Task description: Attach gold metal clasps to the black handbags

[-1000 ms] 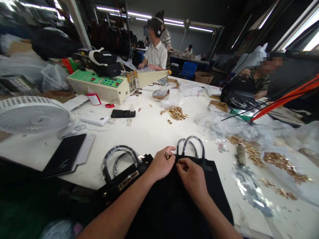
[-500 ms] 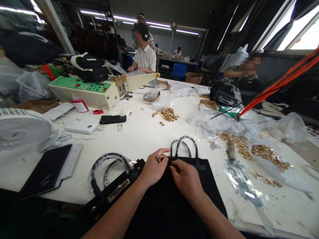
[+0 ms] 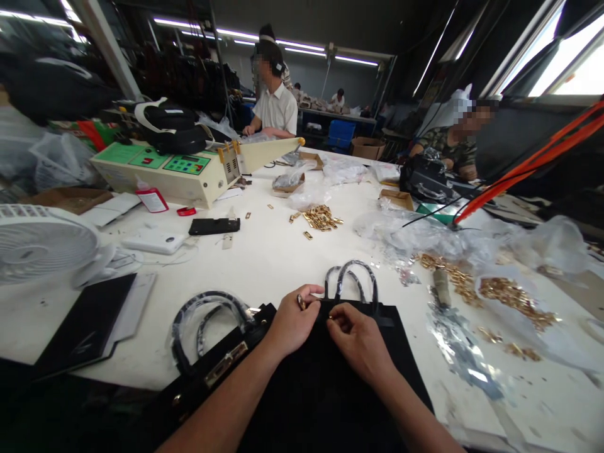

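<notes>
- Low centre of the frame: my left hand (image 3: 291, 322) pinches a small gold fitting (image 3: 301, 301) between thumb and forefinger, fingers closed on it at the top edge of the black bag (image 3: 330, 377).
- My right hand (image 3: 359, 340) sits just beside it, fingertips pressed to the same edge with a glint of gold between them; whether they grip anything, I cannot tell.
- The fitting looks not yet seated, so I judge this bag unfinished.
- Lower left: another bag (image 3: 221, 362) already carries a gold clasp.
- Mid-frame and right: heaps of gold hardware (image 3: 321, 218) wait on the counter (image 3: 264, 258).
</notes>
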Demonstrator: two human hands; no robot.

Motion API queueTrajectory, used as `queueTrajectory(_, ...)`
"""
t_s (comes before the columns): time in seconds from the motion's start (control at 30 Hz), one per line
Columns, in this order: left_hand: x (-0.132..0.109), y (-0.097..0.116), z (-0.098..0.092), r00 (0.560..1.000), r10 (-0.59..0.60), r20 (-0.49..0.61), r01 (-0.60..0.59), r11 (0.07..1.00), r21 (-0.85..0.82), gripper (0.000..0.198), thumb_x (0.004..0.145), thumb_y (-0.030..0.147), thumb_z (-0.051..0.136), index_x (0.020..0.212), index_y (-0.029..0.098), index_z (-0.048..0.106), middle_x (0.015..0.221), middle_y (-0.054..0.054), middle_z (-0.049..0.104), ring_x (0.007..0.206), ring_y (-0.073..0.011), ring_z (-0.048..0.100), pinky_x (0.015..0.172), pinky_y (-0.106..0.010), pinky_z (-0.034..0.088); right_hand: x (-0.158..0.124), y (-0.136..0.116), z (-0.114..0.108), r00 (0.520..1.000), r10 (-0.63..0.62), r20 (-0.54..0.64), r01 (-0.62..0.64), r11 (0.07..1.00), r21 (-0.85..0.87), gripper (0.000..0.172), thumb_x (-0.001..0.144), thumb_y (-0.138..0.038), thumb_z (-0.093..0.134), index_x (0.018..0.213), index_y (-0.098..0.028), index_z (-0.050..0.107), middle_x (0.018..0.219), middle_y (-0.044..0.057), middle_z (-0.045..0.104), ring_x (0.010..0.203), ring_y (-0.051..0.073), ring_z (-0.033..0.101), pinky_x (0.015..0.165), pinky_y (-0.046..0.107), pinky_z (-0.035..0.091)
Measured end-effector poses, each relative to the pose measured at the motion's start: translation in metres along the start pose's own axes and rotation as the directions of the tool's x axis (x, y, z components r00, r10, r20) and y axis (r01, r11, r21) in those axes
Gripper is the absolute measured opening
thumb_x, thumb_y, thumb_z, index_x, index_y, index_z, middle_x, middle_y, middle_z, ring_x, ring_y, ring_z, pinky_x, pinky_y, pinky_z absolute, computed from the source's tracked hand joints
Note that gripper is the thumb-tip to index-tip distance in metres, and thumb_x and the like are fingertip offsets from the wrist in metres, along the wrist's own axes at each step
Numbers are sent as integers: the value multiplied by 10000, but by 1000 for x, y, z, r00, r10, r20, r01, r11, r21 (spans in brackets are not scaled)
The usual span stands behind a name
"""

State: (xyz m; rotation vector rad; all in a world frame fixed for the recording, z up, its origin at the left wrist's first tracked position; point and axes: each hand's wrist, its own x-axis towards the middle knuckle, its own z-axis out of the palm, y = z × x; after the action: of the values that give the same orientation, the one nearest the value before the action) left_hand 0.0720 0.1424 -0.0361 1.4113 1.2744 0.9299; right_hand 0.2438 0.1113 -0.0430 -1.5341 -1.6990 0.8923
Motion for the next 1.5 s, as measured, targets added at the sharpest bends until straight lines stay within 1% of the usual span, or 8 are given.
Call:
queueTrajectory(0.23, -4, 4, 0, 1000, 26, -14, -26, 999, 40, 369, 873, 229, 572, 1211, 216, 720, 907, -12, 783, 603, -135, 594, 634, -267, 458, 7, -6, -1, 996, 75, 53, -76, 997, 7, 85, 859, -281, 619, 815, -217, 654, 645, -39, 613, 578, 148, 549, 549, 269, 371)
queueTrajectory(0.33, -3, 5, -1, 1000, 18, -14, -17, 998, 57, 358, 882, 257, 581, 1209, 225, 721, 922, -14, 789, 628, -144, 616, 635, -266, 456, 9, -4, -1, 994, 104, 27, -105, 994, 38, 93, 860, -278, 635, 933, -221, 640, 673, -45, 644, 599, 159, 601, 580, 272, 413)
queueTrajectory(0.43, -3, 6, -1, 1000, 4, 11, -4, 999, 49, 352, 891, 324, 587, 1207, 228, 710, 901, -19, 787, 621, -157, 623, 604, -267, 453, 11, -2, -1, 990, 139, 9, -139, 976, 166, 191, 847, -240, 653, 1024, -225, 583, 667, -70, 639, 593, 158, 650, 597, 260, 458)
queueTrajectory(0.6, 7, -3, -1, 999, -51, -6, 51, 992, 112, 426, 855, 476, 616, 1193, 227, 689, 891, -34, 779, 586, -178, 605, 524, -269, 430, 19, 1, 3, 985, 165, 48, -172, 944, 281, 82, 789, -140, 694, 786, -203, 642, 615, -62, 616, 545, 125, 637, 506, 204, 402)
queueTrajectory(0.77, 19, -5, -5, 993, -114, -16, 115, 986, 119, 584, 801, 603, 649, 1230, 208, 652, 883, -27, 767, 605, -183, 589, 536, -278, 443, 24, 6, 9, 980, 194, -51, -167, 930, 328, 123, 758, -137, 764, 846, -211, 719, 632, -58, 648, 558, 126, 624, 516, 205, 408)
queueTrajectory(1.03, 5, 12, 5, 993, -114, -41, 117, 990, 81, 416, 797, 418, 659, 1135, 179, 700, 815, -16, 727, 611, -155, 597, 552, -257, 438, 5, 3, -8, 992, 115, 43, -123, 906, 405, 115, 824, -167, 656, 902, -173, 741, 731, 3, 737, 659, 166, 701, 629, 246, 506)
queueTrajectory(1.23, 6, 3, 11, 992, -101, -74, 101, 995, -2, 349, 766, 357, 705, 1060, 171, 731, 705, 13, 665, 586, -133, 564, 572, -248, 413, 2, 5, -3, 994, 106, -37, -91, 955, 283, 144, 872, -246, 653, 829, -218, 787, 732, 3, 746, 677, 189, 698, 658, 278, 493)
queueTrajectory(1.5, 12, 4, 14, 998, -66, -22, 67, 992, 108, 291, 813, 328, 630, 1038, 184, 746, 900, -47, 768, 828, -220, 691, 768, -323, 516, 5, 13, 3, 988, 152, -5, -139, 918, 370, 143, 869, -294, 691, 910, -200, 790, 726, 12, 737, 663, 194, 691, 631, 273, 501)
